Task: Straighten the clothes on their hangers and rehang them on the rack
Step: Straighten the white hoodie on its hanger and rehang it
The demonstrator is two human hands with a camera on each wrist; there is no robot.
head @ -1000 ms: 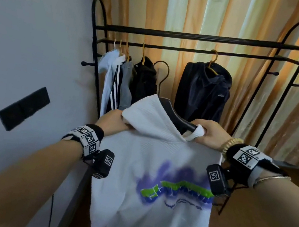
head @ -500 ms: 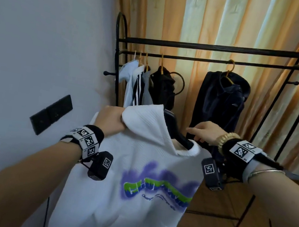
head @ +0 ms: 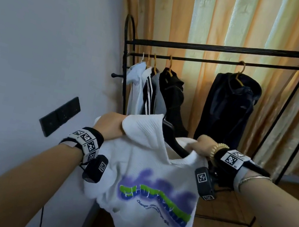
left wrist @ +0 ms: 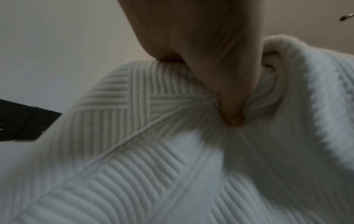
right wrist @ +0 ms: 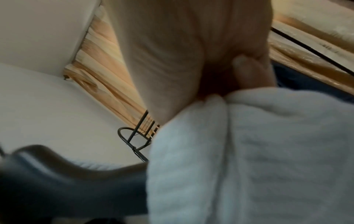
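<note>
Black rack [head: 235, 50], hung clothes [head: 168, 92], orange curtain [head: 211, 20]

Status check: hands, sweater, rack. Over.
Left hand and right hand both grip white sweater. Black hanger half inside collar. Not yet on rack.

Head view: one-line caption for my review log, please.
Both hands, left hand and right hand, grip a white sweater on a dark hanger before the black rack of hung clothes.
</note>
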